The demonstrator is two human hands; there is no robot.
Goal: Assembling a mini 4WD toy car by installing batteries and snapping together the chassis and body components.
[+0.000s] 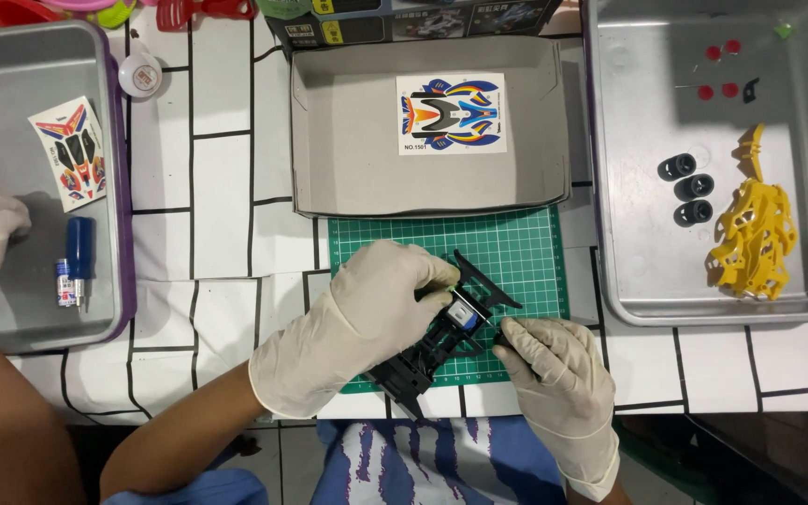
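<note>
Chassis (441, 341) gripped over mat (526, 248), near table edge.

Your green cutting mat (526, 245) is open along its upper strip, so you can slide in there. Straight ahead the grey cardboard box (427, 182) walls you off. Right, the metal tray (614, 234) rim blocks; left, bare tablecloth (222, 187) runs clear to the other tray (116, 187).

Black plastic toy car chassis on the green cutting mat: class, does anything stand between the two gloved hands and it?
Nothing visible does. The left hand and the right hand both touch the black plastic toy car chassis directly, above the green cutting mat.
</note>
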